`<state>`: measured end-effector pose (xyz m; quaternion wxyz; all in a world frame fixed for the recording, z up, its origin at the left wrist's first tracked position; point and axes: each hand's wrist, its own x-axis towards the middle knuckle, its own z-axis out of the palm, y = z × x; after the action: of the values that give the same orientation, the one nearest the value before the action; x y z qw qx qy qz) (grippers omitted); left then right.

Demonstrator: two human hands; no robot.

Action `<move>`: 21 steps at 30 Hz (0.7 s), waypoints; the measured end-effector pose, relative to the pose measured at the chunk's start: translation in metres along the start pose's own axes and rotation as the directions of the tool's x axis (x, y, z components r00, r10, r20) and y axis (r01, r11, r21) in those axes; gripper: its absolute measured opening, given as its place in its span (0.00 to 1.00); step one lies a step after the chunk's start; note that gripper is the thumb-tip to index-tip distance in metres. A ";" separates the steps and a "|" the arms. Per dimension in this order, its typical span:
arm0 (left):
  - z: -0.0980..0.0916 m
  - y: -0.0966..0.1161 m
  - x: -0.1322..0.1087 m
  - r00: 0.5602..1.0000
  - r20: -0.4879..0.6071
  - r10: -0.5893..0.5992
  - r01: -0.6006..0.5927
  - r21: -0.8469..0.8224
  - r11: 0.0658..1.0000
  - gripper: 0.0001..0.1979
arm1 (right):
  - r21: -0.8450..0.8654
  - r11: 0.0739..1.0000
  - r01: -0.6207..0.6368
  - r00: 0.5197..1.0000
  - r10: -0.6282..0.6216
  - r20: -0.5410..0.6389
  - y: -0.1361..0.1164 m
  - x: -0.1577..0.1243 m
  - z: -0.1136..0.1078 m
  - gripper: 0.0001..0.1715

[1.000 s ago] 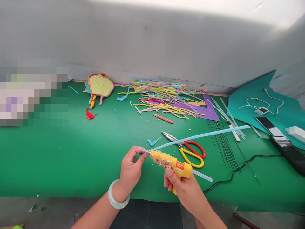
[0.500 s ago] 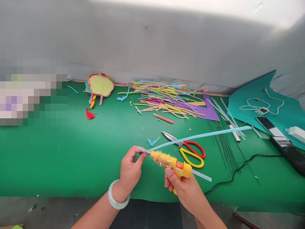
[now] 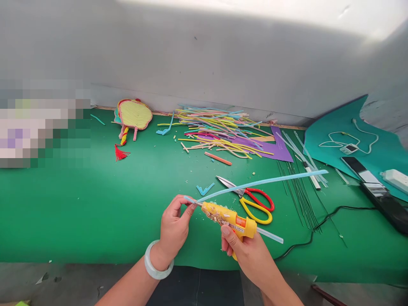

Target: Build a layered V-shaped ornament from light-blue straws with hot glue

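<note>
My left hand (image 3: 176, 225) is closed, pinching the near end of a long light-blue pipe cleaner (image 3: 255, 184) between thumb and fingers. The strip has a short bent end at the fingertips and runs off to the right in a slight curve. Wrapped around the handle of a yellow hot glue gun (image 3: 219, 213) is my right hand (image 3: 244, 246). The gun's nozzle meets the strip right at my left fingertips, and a clear glue stick (image 3: 270, 235) sticks out of its back. Just beyond the nozzle lies a small zigzag-folded blue piece (image 3: 205, 188). Scissors (image 3: 256, 204) with red and yellow handles lie behind the gun.
A pile of coloured pipe cleaners (image 3: 216, 123) lies at the back over purple card (image 3: 280, 144). To the left is a yellow fan-shaped craft (image 3: 135, 114) with a red tassel. Green wires (image 3: 302, 199), a black cable (image 3: 299, 244) and a phone (image 3: 355, 168) are on the right.
The far end of the blue pipe cleaner has shifted slightly left. Both hands and the glue gun stay almost where they were.
</note>
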<state>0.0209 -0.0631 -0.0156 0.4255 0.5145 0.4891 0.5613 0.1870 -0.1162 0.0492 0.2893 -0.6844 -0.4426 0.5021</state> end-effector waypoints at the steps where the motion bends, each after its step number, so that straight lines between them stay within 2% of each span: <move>1: 0.000 0.000 0.000 1.000 -0.002 0.001 -0.001 0.002 1.000 0.03 | 0.000 1.000 -0.003 1.000 0.003 -0.003 0.000 0.000 0.000 0.37; 12: 0.000 -0.003 -0.001 0.999 -0.019 0.033 -0.033 0.012 0.999 0.03 | 0.035 0.999 -0.005 0.998 0.007 -0.066 -0.005 -0.004 0.002 0.36; 21: -0.001 -0.002 -0.001 0.997 -0.024 0.069 -0.067 0.080 0.994 0.03 | 0.048 0.996 0.069 0.981 -0.059 -0.183 -0.004 -0.008 0.007 0.33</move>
<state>0.0200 -0.0640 -0.0182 0.3786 0.5398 0.4988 0.5625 0.1781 -0.1216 0.0536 0.3628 -0.7047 -0.4222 0.4398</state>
